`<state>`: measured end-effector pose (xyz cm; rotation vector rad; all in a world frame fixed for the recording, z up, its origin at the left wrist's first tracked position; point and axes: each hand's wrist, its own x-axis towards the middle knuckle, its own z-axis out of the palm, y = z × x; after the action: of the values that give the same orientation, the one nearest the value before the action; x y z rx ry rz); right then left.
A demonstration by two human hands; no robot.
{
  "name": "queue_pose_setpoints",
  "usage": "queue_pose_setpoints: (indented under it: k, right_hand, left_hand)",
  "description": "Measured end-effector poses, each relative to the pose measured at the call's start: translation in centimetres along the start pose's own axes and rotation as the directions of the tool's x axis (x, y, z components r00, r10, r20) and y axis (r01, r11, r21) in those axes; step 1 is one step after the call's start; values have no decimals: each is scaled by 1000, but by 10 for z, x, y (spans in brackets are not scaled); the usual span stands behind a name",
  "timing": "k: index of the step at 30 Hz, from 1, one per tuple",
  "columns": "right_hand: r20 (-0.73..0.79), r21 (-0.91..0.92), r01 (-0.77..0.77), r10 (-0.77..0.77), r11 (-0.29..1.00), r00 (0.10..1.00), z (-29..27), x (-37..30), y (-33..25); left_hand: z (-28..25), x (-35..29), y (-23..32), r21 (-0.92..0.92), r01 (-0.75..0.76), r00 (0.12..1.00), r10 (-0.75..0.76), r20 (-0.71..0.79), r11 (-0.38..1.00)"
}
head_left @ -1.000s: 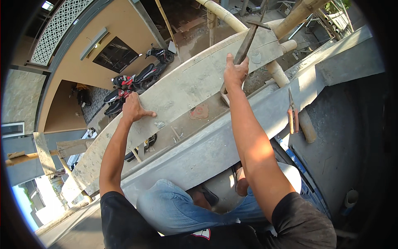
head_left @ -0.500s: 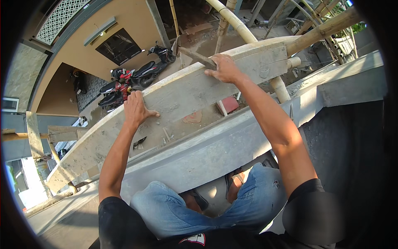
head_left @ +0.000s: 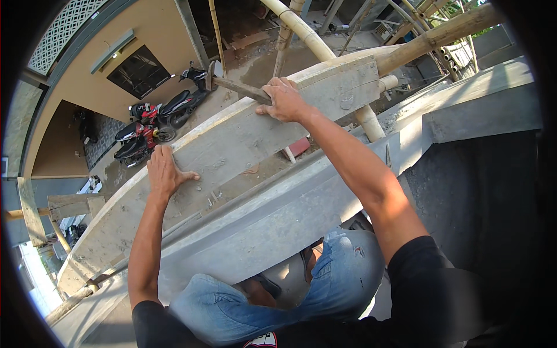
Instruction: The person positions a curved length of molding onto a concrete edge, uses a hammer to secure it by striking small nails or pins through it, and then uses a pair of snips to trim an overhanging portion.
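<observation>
A long grey wooden board point(head_left: 232, 148), stained with cement, crosses in front of me at a slant. My left hand point(head_left: 165, 173) grips its far edge, fingers hooked over the top and thumb along the near face. Farther right, my right hand point(head_left: 283, 100) is closed around the wooden handle of a hammer point(head_left: 238, 87) and rests at the board's upper edge. The hammer's head points left, out past the board. Part of the handle is hidden inside my fist.
Bamboo poles point(head_left: 299, 26) stand beyond and under the board. A grey concrete ledge point(head_left: 261, 226) runs between the board and my knees. Far below are parked motorcycles point(head_left: 156, 119) beside a tan house wall point(head_left: 87, 81). A dark recess point(head_left: 464, 191) lies at my right.
The whole view has shifted, so the board and both hands appear farther left. Both hands keep their holds, on the board's edge and on the hammer.
</observation>
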<state>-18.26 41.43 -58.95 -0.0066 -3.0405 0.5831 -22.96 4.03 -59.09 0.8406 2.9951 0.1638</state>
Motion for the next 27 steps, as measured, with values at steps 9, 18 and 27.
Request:
queue_pose_setpoints:
  k: [9, 18, 27]
  right_hand:
    - [174, 1, -30, 30, 1000, 984, -2, 23, -3]
    - [245, 351, -143, 57, 925, 968, -50, 40, 1]
    - [475, -112, 106, -40, 988, 879, -165, 99, -22]
  left_hand:
    - [5, 12, -33, -127, -60, 992, 73, 100, 990]
    - [-1, 10, -20, -117, 19, 992, -5, 123, 993]
    - [-4, 13, -7, -140, 41, 990, -22, 136, 989]
